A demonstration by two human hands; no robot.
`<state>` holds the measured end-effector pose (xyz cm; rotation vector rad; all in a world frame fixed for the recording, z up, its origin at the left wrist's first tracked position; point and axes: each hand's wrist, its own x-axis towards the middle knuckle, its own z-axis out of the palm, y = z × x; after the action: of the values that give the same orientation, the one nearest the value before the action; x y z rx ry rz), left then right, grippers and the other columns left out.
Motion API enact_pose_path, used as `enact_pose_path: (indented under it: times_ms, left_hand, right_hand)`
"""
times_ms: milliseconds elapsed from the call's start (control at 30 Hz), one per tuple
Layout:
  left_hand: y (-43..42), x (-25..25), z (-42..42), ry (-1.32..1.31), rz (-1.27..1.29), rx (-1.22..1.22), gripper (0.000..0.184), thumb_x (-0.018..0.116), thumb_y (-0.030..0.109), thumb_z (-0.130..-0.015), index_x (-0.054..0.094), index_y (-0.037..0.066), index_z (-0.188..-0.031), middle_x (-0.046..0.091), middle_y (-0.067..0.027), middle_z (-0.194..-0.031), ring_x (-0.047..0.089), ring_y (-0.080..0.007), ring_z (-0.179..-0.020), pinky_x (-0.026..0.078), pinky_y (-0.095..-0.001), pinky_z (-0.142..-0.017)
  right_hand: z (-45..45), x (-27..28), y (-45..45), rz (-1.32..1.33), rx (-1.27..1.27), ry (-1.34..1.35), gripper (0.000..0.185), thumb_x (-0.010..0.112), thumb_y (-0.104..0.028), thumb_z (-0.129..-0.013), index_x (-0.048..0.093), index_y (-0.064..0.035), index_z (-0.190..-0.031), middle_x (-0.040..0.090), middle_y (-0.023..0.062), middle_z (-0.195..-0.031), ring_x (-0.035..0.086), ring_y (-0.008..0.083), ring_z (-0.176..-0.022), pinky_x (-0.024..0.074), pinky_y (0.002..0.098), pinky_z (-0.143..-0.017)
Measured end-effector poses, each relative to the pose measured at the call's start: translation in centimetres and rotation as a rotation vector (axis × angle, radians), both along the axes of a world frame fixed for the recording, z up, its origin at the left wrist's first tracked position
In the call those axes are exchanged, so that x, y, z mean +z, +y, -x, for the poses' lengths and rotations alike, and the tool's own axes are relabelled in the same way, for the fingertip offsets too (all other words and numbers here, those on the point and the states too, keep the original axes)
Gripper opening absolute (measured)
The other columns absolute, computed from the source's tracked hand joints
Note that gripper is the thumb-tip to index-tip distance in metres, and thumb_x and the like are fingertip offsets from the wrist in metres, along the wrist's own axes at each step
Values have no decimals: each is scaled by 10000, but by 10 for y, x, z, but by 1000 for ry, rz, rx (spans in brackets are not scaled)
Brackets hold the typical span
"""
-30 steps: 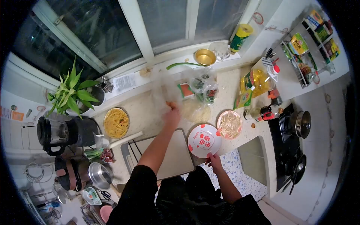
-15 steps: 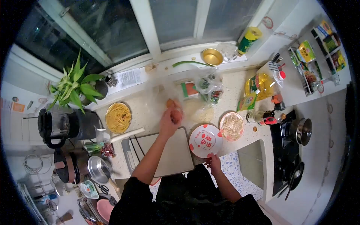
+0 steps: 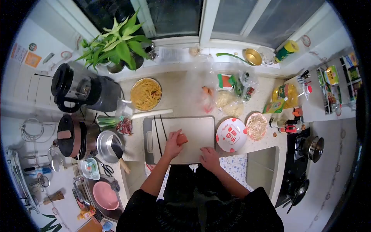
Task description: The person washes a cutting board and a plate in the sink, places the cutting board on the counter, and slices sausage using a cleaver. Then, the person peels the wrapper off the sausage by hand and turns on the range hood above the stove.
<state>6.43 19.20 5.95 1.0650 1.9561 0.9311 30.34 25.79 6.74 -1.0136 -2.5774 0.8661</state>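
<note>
Orange chunk at about the middle of the cutting board, in the left hand, grip drawn narrow around it; impossible to tell whether pressed on the board or just above. Right hand at the board's near right part, grip loosely parted, with nothing visible in it.

By the look of it, light and fairly firm, perhaps slippery on a damp cut face, unlikely to crumble under ordinary pressure. Best held by both sides, with fingertips kept back from the right end.

To the left, dark chopsticks, lying near to far across the board; past the far left corner, a white stalk. To the right, a red-printed plate just beside the board's edge, then a bowl of pale shreds. Widest stretch for sliding or turning: the pale surface toward the far and right edges. Less leeway nearby, at the desk's near edge, with floor just below. Farther off, a dish of yellow strips at far left, and a plastic bag beyond the board.
</note>
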Motion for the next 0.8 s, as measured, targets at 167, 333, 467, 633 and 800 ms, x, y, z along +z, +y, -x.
enact_pose_path:
  times_ms: [167,333,467,633,800]
  left_hand:
    - [-18,-17,3,58,-56,-80,721,660,-57,-657,488,131,-1331,523,-159,-1224,513,-369,-1164,440,-419,-1011]
    - [-26,-18,1,317,-112,-99,618,650,-21,-694,528,113,-1285,529,-164,-1255,474,-377,-1212,427,-417,-1018]
    - [-45,15,-20,355,-103,39,529,651,27,-770,530,75,-1283,534,-169,-1274,494,-353,-1180,447,-419,-986]
    - [-141,-16,-61,-540,8,583,396,605,216,-902,540,73,-1265,642,-116,-1151,582,-289,-1102,456,-419,-970]
    - [-228,-8,-35,-1152,-257,1201,509,426,555,-945,565,120,-1171,662,-81,-1080,615,-229,-990,484,-367,-811]
  right_hand:
    - [28,-26,-27,-103,119,-77,398,647,-161,-738,595,-72,-1122,580,105,-1200,523,334,-1157,441,471,-904]
    - [31,-18,-37,-139,137,-245,468,641,-220,-789,560,-68,-1224,524,97,-1320,465,322,-1251,420,491,-956]
    - [30,-22,-41,-206,102,-198,455,642,-184,-744,574,-59,-1177,544,97,-1305,494,341,-1216,416,495,-934]
    - [25,-28,-44,-187,137,-200,460,638,-176,-736,572,-51,-1174,525,105,-1351,485,363,-1222,400,516,-944]
    - [8,-29,-43,-108,146,-52,449,648,-186,-745,590,-60,-1173,525,135,-1345,484,365,-1214,388,528,-961]
